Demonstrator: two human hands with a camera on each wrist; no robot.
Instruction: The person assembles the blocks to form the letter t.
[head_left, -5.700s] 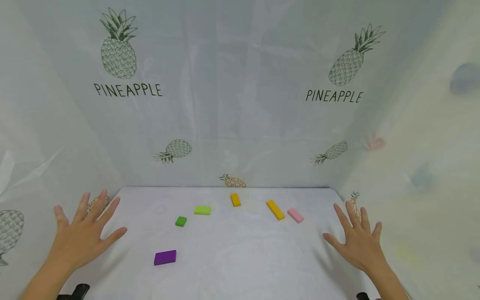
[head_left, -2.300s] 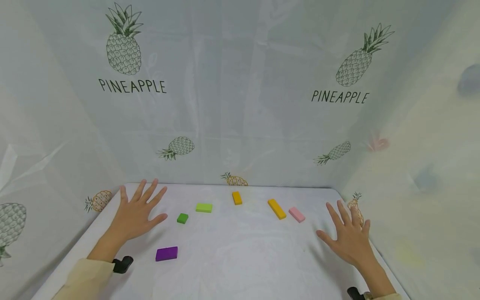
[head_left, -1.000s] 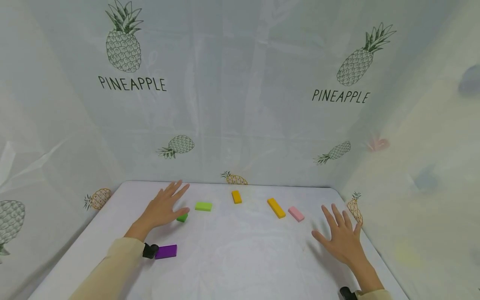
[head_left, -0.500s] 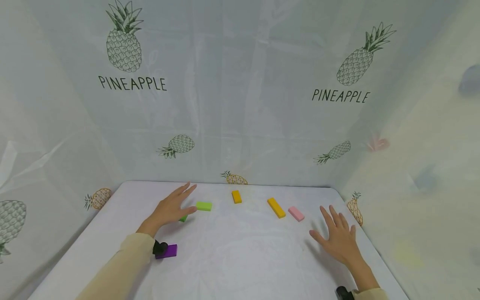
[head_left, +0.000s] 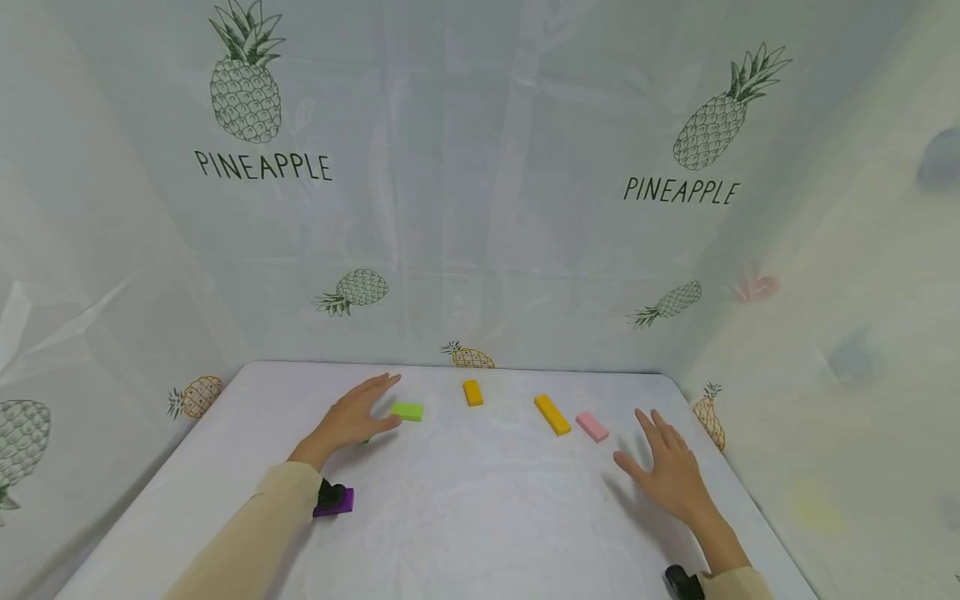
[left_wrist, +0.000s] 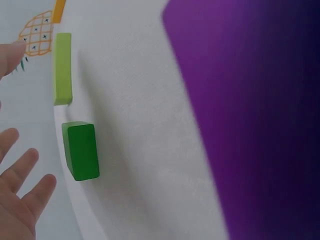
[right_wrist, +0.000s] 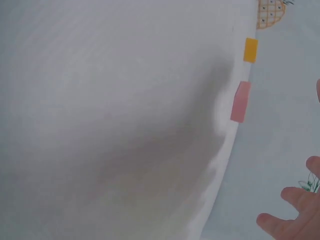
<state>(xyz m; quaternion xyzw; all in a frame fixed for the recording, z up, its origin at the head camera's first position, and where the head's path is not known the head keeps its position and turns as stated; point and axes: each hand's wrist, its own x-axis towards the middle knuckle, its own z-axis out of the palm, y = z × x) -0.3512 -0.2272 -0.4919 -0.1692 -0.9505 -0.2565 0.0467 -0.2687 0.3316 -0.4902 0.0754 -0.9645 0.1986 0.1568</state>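
Note:
In the head view my left hand (head_left: 348, 422) hovers over the left part of the white table, fingers extended and thumb apart, holding nothing. Just past its fingers and thumb lies a light green block (head_left: 410, 412). A darker green block (left_wrist: 82, 151) shows whole in the left wrist view; in the head view the hand hides most of it. Below the left wrist is a purple block (head_left: 345, 505), partly covered by the black wrist camera (head_left: 330, 494). My right hand (head_left: 672, 477), fingers loosely spread, holds nothing above the right side. A pink block (head_left: 592, 427) is the nearest piece to it.
Near the back edge of the white table (head_left: 480, 517) lie a short yellow block (head_left: 472, 392) and a longer yellow block (head_left: 552, 415). A pale curtain (head_left: 480, 208) printed with pineapples stands behind the table and at both sides.
My left hand has come in from the far left, over the green block and close to the light green one. The right hand has drifted slightly left. The blocks lie where they were.

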